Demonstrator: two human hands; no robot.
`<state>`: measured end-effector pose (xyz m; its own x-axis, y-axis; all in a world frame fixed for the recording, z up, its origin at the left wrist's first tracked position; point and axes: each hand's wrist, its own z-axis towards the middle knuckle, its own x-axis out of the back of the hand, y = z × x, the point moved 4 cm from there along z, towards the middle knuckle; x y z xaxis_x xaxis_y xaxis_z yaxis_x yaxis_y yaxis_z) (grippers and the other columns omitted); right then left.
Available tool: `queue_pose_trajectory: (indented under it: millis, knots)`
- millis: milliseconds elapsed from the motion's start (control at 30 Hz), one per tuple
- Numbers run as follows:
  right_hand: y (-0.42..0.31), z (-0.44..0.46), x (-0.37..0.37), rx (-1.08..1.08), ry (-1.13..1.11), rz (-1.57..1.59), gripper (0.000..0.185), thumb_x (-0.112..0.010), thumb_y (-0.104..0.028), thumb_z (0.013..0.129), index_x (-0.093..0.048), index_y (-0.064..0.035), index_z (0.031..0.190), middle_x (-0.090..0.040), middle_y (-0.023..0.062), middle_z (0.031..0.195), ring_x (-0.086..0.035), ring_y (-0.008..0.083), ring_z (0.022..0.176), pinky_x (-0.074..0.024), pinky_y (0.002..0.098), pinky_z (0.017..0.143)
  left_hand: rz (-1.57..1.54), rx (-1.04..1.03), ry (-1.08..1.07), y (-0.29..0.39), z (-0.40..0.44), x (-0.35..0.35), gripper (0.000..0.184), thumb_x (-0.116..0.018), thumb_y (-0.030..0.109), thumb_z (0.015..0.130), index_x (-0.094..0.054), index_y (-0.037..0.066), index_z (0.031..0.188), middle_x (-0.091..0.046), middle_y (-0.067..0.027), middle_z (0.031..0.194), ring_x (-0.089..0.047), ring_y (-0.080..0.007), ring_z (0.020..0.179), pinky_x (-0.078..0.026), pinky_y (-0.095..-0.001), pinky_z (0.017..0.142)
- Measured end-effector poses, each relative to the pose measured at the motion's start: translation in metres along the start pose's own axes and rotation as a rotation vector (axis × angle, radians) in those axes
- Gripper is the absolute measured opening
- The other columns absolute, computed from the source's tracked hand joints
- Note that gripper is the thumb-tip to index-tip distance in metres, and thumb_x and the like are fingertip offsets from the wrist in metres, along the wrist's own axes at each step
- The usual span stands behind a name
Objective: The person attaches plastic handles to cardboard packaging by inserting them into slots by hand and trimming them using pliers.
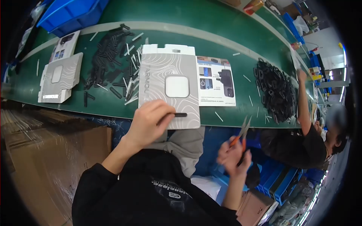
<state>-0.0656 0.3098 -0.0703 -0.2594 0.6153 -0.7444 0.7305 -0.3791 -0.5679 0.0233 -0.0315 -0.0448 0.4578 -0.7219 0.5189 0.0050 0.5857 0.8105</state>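
Observation:
My left hand (151,119) pinches a short black plastic strip (180,115) over the lower part of a grey printed box sleeve (154,83). That sleeve has wavy white lines and a rounded-square white window. My right hand (233,156) is off the table's front edge, closed around orange-handled snips (243,133). Their pointed blades are slightly apart and aim up toward the table. Beside the sleeve lies a white printed panel (217,83) with product pictures. Left of it spreads a pile of black strips (107,52), mixed with thin white sticks.
A heap of black looped parts (277,92) lies to the right. A folded grey package (60,81) and a blue bin (69,15) are at the left. Cardboard boxes (56,162) stand below the table (211,120). Another person (301,143) works at the far right.

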Motion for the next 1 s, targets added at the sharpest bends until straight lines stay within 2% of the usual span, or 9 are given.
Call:
queue_pose_trajectory:
  millis: [33,133,233,300,333,467,667,833,1000]
  knots:
    - [0.026,-0.015,0.002,-0.052,-0.148,-0.028,0.084,-0.071,-0.058,0.09,-0.044,-0.0065,0.151,-0.06,0.0253,0.112,-0.064,0.0332,0.085,-0.0551,0.0414,0.066,-0.02,-0.028,-0.049,0.004,-0.001,-0.009,0.017,-0.075,-0.002,0.085,-0.074,0.005,0.1,-0.07,-0.0044,0.098,-0.063,-0.0219,0.085,-0.052,-0.0328,0.078]
    - [0.099,-0.043,-0.018,-0.177,-0.236,0.176,0.082,-0.072,-0.046,0.089,-0.042,-0.0075,0.155,-0.059,0.0263,0.116,-0.062,0.0365,0.098,-0.0519,0.0428,0.083,-0.059,-0.112,-0.15,0.014,-0.001,-0.033,0.022,-0.074,-0.005,0.083,-0.076,0.005,0.103,-0.07,-0.0031,0.098,-0.06,-0.0197,0.08,-0.049,-0.0301,0.071]
    - [0.118,-0.039,-0.034,-0.197,-0.096,0.144,0.081,-0.069,-0.04,0.091,-0.04,-0.0056,0.158,-0.06,0.025,0.119,-0.06,0.0334,0.103,-0.0507,0.0406,0.086,-0.074,-0.117,-0.136,0.007,0.004,-0.044,0.021,-0.074,-0.003,0.085,-0.075,0.005,0.103,-0.071,-0.0035,0.098,-0.063,-0.0206,0.083,-0.051,-0.032,0.074]
    - [0.116,-0.03,-0.025,-0.196,0.012,-0.081,0.082,-0.067,-0.035,0.093,-0.037,-0.0026,0.162,-0.06,0.0236,0.124,-0.061,0.0312,0.109,-0.0515,0.0394,0.089,-0.088,-0.162,-0.14,0.006,0.008,-0.048,0.019,-0.074,0.0,0.086,-0.074,0.006,0.104,-0.071,-0.0039,0.098,-0.066,-0.0216,0.086,-0.053,-0.034,0.077]
    - [0.114,-0.03,-0.027,-0.18,0.025,-0.066,0.082,-0.067,-0.035,0.093,-0.037,-0.0026,0.162,-0.06,0.0236,0.124,-0.061,0.0312,0.109,-0.0515,0.0394,0.089,-0.092,-0.173,-0.163,0.006,0.007,-0.05,0.019,-0.074,0.0,0.086,-0.074,0.006,0.104,-0.071,-0.0039,0.098,-0.066,-0.0216,0.086,-0.053,-0.034,0.077]
    - [0.097,-0.014,-0.027,-0.193,0.082,-0.516,0.081,-0.065,-0.03,0.093,-0.037,-0.0001,0.162,-0.061,0.0234,0.13,-0.062,0.0297,0.115,-0.0526,0.0394,0.094,-0.159,-0.24,-0.083,-0.003,0.007,-0.05,0.024,-0.075,-0.003,0.083,-0.077,0.005,0.105,-0.071,-0.0038,0.092,-0.062,-0.0192,0.08,-0.05,-0.0297,0.071]
    - [0.103,-0.01,-0.034,-0.209,0.028,-0.539,0.081,-0.064,-0.024,0.092,-0.036,0.0008,0.164,-0.06,0.0231,0.135,-0.062,0.0305,0.119,-0.0531,0.0409,0.097,-0.164,-0.212,-0.044,-0.005,0.004,-0.052,0.023,-0.076,-0.003,0.082,-0.078,0.005,0.103,-0.072,-0.0026,0.09,-0.062,-0.018,0.079,-0.05,-0.029,0.07]
    - [0.102,-0.007,-0.042,-0.179,0.029,-0.294,0.077,-0.062,-0.019,0.092,-0.039,0.0016,0.162,-0.062,0.0215,0.133,-0.065,0.0288,0.114,-0.0541,0.0395,0.096,-0.203,-0.202,-0.126,-0.004,0.004,-0.047,0.022,-0.076,-0.004,0.081,-0.079,0.006,0.1,-0.072,-0.0012,0.086,-0.061,-0.0172,0.076,-0.049,-0.0287,0.067]
    - [0.095,-0.011,-0.046,-0.173,0.146,-0.606,0.08,-0.063,-0.022,0.089,-0.041,0.0051,0.161,-0.065,0.0225,0.128,-0.067,0.0297,0.109,-0.0568,0.0366,0.088,-0.192,-0.191,-0.218,-0.004,0.006,-0.045,0.016,-0.074,-0.002,0.084,-0.078,0.005,0.098,-0.073,-0.0038,0.089,-0.065,-0.0204,0.078,-0.052,-0.0319,0.069]
